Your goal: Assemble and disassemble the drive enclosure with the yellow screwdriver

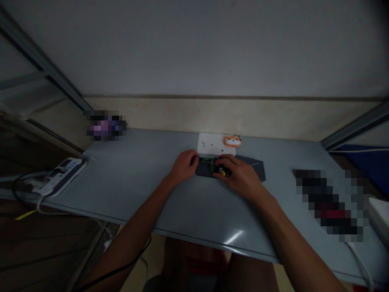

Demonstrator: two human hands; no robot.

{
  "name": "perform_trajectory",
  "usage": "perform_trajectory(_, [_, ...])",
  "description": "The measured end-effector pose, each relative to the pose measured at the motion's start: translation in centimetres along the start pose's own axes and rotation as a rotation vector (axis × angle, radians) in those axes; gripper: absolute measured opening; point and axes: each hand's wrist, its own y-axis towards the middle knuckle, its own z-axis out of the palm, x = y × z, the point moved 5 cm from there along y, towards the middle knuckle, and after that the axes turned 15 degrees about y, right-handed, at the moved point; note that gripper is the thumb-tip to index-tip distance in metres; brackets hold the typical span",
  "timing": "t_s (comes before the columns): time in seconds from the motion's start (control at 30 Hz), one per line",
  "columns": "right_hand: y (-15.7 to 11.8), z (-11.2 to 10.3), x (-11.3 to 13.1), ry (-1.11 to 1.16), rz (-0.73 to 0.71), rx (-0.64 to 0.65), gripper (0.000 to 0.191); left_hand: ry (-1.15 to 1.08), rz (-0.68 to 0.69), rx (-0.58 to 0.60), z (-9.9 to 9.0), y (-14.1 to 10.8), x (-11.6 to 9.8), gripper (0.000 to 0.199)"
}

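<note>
A green circuit board [205,160] lies over a dark grey mat [203,170] in the middle of the desk. At the board's left end is my left hand [183,166], its thumb and fingers closed on the edge. My right hand [241,173] has its fingers curled round the board's right part, where a black piece with a yellow spot [224,172] shows between thumb and fingers. What that piece is, I cannot make out. Just behind lies a white sheet [216,142] with several tiny dark screw-like bits. An orange and white animal-faced case [232,141] rests on its right side.
A white power strip [63,176] with plugged-in cables lies at the desk's left edge. Blurred-out objects are at the back left, purple [105,126], and at the right, dark [330,202]. A thin light-coloured tool [254,164] lies on the mat's right part. The wall closes off the back.
</note>
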Motion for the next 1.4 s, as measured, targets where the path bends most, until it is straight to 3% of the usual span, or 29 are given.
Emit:
perform_trajectory(0.4, [-0.01,-0.12,0.16,0.065,-0.014,-0.074,0.030,-0.104,-0.034,0.015,0.14,-0.12,0.31,0.011])
perform_trajectory(1.4, [-0.04,-0.32,0.42,0.061,-0.026,-0.080,0.026,-0.080,-0.026,0.021,0.20,-0.16,0.44,0.011])
